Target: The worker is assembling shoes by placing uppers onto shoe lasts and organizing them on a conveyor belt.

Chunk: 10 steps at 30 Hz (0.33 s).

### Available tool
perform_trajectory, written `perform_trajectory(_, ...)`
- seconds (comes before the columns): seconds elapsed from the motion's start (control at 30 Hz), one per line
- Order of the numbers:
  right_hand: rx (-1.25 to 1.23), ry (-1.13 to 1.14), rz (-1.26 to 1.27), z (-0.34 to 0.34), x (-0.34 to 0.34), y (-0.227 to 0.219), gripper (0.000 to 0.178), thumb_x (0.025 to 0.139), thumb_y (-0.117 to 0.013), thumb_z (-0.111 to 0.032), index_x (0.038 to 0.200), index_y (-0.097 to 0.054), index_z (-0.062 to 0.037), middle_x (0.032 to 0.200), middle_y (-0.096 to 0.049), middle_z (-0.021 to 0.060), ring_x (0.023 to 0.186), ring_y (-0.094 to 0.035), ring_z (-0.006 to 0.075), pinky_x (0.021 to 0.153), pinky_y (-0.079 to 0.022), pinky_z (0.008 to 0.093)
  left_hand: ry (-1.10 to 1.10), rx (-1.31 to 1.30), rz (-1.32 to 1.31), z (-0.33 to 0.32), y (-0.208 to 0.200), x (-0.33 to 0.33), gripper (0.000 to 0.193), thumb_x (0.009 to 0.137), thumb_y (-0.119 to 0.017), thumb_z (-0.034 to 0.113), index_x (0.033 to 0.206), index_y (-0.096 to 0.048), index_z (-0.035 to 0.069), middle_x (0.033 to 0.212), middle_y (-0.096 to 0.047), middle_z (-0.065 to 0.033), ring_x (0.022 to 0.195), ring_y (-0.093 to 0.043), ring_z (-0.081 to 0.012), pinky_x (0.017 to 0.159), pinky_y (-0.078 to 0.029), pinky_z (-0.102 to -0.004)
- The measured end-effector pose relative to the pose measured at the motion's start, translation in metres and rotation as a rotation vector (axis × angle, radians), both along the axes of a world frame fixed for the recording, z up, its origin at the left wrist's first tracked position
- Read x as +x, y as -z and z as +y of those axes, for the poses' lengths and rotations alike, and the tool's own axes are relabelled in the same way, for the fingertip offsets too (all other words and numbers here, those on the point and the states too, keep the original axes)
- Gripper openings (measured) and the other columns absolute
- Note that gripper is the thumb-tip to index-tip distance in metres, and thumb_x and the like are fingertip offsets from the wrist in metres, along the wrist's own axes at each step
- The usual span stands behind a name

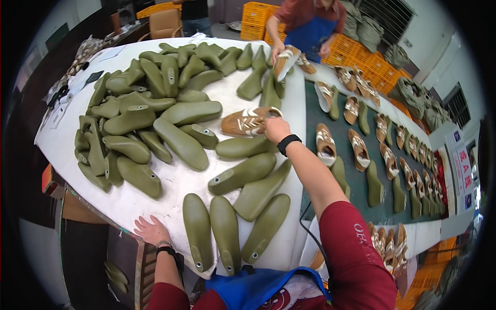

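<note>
My right hand point(277, 129) is closed round the heel end of a brown shoe point(247, 123) with white stripes and laces, over the middle of the white table point(170, 178). Just below that shoe lies a green shoe last point(243, 148). My left hand point(151, 230) rests flat at the table's near left edge, fingers spread, holding nothing. Several more lasts lie close to me, one of them a long upright last point(197, 232) near the front edge. A big heap of green lasts point(129, 120) covers the table's left and far side.
To the right, a dark green conveyor belt point(354, 170) carries brown shoes and green lasts in rows. Across the table a person in a blue apron point(310, 39) holds a brown shoe point(285, 63). Orange crates point(254, 19) and grey sacks point(369, 32) stand behind. A black cable point(315, 240) hangs beside my right arm.
</note>
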State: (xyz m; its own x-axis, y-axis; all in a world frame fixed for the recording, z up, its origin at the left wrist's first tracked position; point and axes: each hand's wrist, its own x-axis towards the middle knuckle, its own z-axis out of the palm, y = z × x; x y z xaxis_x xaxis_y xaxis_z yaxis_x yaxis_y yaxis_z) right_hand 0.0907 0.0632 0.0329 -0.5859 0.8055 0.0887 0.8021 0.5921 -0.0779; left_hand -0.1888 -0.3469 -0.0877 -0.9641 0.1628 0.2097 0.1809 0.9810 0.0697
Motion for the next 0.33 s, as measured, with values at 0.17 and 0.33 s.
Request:
perform_trajectory(0.17, -0.427, 0.341, 0.214, 0.032, -0.031, 0.039, 0.06, 0.069, -0.069, -0.029, 0.117, -0.043, -0.0051, 0.112, -0.058, 0.016, 0.108, -0.053, 0.0322, 0.09, -0.043, 0.0421, -0.031, 0.053, 0.014, -0.004, 0.002, -0.003, 0.048, 0.089, -0.045, 0.037, 0.129, -0.041, 0.009, 0.139, -0.032, -0.0093, 0.127, -0.027, -0.0382, 0.096, -0.036, -0.0506)
perform_trajectory(0.33, -0.544, 0.167, 0.36, 0.05, -0.013, 0.065, 0.083, 0.066, -0.072, -0.033, 0.136, -0.031, -0.0154, 0.128, -0.049, 0.0172, 0.116, -0.05, 0.026, 0.1, -0.036, 0.0383, 0.013, 0.079, 0.017, 0.001, 0.001, -0.003, 0.049, 0.089, -0.047, 0.035, 0.129, -0.041, 0.009, 0.139, -0.032, -0.0113, 0.127, -0.026, -0.0394, 0.098, -0.034, -0.0514)
